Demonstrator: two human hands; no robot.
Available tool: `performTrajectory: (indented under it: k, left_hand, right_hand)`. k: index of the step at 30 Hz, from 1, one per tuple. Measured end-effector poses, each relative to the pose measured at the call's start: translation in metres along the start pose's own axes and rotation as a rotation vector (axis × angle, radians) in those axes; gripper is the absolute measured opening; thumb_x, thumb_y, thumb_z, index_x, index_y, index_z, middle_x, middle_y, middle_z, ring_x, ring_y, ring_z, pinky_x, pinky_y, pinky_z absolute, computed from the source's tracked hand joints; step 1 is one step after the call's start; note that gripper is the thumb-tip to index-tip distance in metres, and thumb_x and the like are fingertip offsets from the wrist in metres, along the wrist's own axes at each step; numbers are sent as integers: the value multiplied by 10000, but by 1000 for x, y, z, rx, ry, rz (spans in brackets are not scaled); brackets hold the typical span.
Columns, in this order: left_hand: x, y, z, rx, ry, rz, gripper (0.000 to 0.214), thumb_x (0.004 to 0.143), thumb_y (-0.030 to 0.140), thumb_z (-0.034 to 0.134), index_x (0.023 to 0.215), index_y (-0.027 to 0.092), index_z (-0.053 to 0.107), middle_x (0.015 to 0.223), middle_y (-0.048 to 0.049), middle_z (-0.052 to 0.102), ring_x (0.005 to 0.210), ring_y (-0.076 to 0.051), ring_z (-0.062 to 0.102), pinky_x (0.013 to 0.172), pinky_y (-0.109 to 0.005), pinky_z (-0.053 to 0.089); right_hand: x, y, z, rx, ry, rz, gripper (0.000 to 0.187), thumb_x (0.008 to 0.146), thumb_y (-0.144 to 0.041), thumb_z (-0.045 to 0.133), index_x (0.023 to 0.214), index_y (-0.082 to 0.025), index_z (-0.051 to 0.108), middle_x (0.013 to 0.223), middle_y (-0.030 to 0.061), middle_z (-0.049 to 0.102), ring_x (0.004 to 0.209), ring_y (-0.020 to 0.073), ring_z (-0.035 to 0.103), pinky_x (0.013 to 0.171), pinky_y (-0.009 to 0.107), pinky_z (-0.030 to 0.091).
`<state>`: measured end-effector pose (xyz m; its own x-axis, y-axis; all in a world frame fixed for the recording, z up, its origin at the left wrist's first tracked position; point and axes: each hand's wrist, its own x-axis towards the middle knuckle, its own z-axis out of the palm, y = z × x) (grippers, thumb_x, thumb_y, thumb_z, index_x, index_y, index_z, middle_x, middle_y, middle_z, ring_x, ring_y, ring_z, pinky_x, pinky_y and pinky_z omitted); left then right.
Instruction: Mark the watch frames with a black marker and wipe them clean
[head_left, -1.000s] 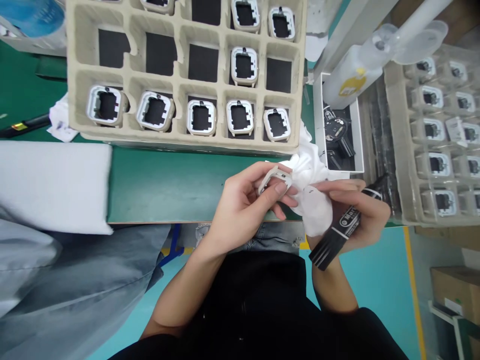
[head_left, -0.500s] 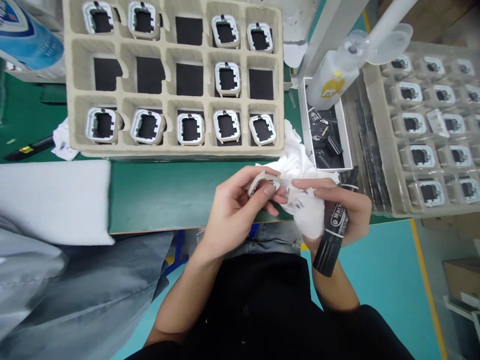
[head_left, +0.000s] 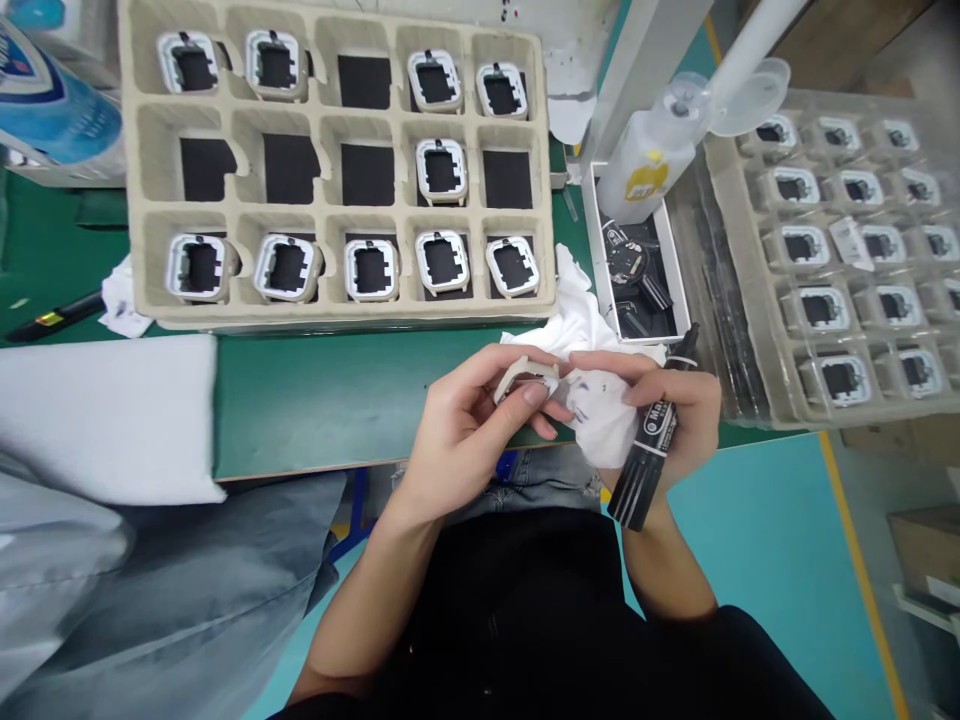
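Between the thumb and fingers of my left hand [head_left: 472,420] is a pale watch-case frame [head_left: 517,374], tilted so that its side faces me. Close beside it, my right hand [head_left: 675,410] is closed around a black marker pen [head_left: 646,450] and a white cloth [head_left: 600,410] with dark ink smudges. The cloth bunches under my right fingers, next to the frame; whether it touches the frame I cannot make out. Behind my hands stands a beige moulded tray [head_left: 337,317], with similar frames in several of its compartments.
A white box [head_left: 681,290] with dark parts and a clear bottle [head_left: 637,165] is beyond my right hand. Clear plastic trays [head_left: 757,390] of frames are stacked at right. White cloth [head_left: 574,320] lies by the tray. At left are a foam sheet [head_left: 105,420] and a black pen [head_left: 56,318].
My right hand has moved left and slightly up, bringing the cloth and marker closer to the frame. My left hand keeps its hold, with the frame turned slightly. The whole view has shifted a little.
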<state>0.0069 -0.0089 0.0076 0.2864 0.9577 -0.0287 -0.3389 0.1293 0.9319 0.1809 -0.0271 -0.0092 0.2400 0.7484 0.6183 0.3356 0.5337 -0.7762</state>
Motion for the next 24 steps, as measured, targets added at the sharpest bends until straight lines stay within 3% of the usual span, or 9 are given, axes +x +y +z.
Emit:
performTrajectory:
  k: [5, 10, 13, 17, 19, 24]
  left_hand:
    - [2, -1, 1, 19, 34, -6, 216, 1028, 355, 836, 1188, 213, 808, 1084, -62, 833, 828, -176, 818, 784, -296, 726]
    - [4, -1, 2, 55, 99, -14, 261, 1018, 410, 848, 1196, 224, 806, 1028, -52, 836, 870, -188, 825, 818, -305, 724]
    - [5, 1, 2, 14, 57, -19, 250, 1024, 402, 841, 1184, 216, 794, 1067, -61, 843, 768, -159, 802, 746, -282, 711]
    - [6, 3, -1, -78, -97, -70, 259, 1001, 368, 869, 1183, 206, 781, 1157, -80, 837, 676, -139, 783, 685, -277, 710]
    - [7, 3, -2, -127, -145, -100, 260, 993, 349, 877, 1183, 202, 777, 1106, -64, 825, 715, -153, 803, 715, -283, 726]
    - [11, 4, -2, -192, -118, -156, 247, 998, 326, 878, 1161, 188, 754, 893, -4, 760, 809, -170, 830, 796, -283, 745]
  right_hand:
    - [1, 3, 2, 25, -21, -52, 204, 980, -267, 769, 1116, -315, 624, 1188, 64, 881, 977, 301, 851, 796, 492, 700]
    - [3, 11, 2, -98, 9, -189, 214, 993, -361, 766, 1135, -343, 608, 1234, 39, 883, 968, 318, 817, 991, 626, 635]
    - [3, 12, 2, -124, 23, -227, 158, 1016, -361, 742, 1125, -360, 627, 1249, 13, 881, 1008, 309, 817, 922, 586, 649]
    - [1, 12, 5, -142, 95, -238, 151, 994, -389, 790, 1063, -335, 668, 1170, 30, 886, 994, 298, 825, 856, 542, 679]
    - [1, 12, 5, -156, 104, -207, 122, 1007, -365, 775, 1057, -318, 674, 1156, 32, 885, 1002, 297, 831, 874, 545, 689]
    - [4, 11, 7, -60, 116, -196, 87, 1026, -257, 743, 1028, -291, 663, 1186, 45, 896, 1009, 302, 821, 897, 554, 676]
